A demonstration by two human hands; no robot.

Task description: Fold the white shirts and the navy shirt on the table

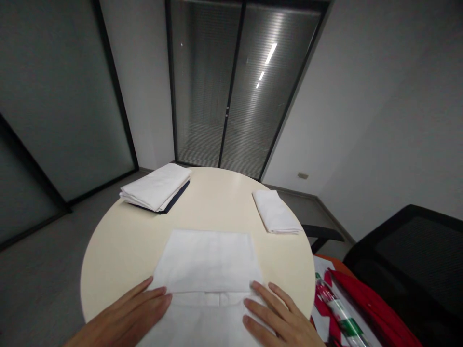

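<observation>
A white cloth [211, 260], partly folded, lies flat at the near side of the round table, its far part folded toward me and its near end cut off by the frame. My left hand [133, 308] rests on the cloth's left edge, fingers stretched out. On the right edge lies my right hand [277, 313], palm down with fingers spread. Between the two hands, the edge of the folded flap runs across the cloth, with a small gap or slit just below it.
The round cream table [217, 202] also bears a stack of folded white cloths [157, 185] over something dark at back left, and a folded white cloth [275, 212] at right. Beyond its right edge stand a black chair [408, 260], a red item [372, 303] and a clear wrapped item [342, 313].
</observation>
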